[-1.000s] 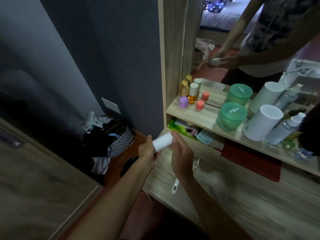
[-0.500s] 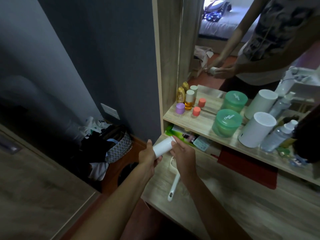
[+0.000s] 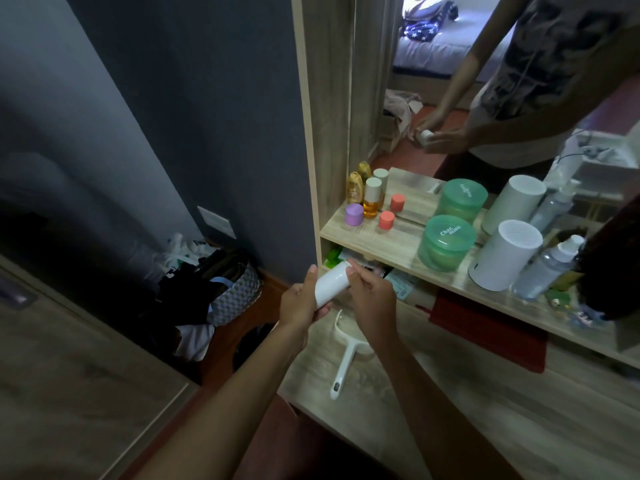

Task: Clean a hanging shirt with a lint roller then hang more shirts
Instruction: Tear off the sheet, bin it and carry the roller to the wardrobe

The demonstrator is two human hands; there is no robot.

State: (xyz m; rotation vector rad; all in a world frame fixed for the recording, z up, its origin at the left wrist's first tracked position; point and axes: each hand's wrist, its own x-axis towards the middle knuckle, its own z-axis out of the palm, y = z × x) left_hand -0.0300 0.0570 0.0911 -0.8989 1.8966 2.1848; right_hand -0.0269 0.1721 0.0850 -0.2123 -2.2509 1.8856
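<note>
A white cylindrical lint roll [image 3: 330,285] is held above the left end of the wooden dresser top [image 3: 467,410]. My left hand [image 3: 301,303] grips the roll's lower end from the left. My right hand [image 3: 370,299] touches its upper right end with curled fingertips. The white lint roller handle [image 3: 343,368] lies on the dresser top below my hands, its grip end pointing toward me. No shirt is in view.
A shelf [image 3: 391,244] under the mirror [image 3: 485,81] carries small bottles, two green tubs [image 3: 446,242], a white cylinder [image 3: 504,254] and a spray bottle. A patterned basket [image 3: 235,292] with dark clothes stands on the floor at left by the grey wall.
Both hands and the roll stay together in front of the shelf's left end. The handle on the dresser top has come into fuller view below them as my head shifted.
</note>
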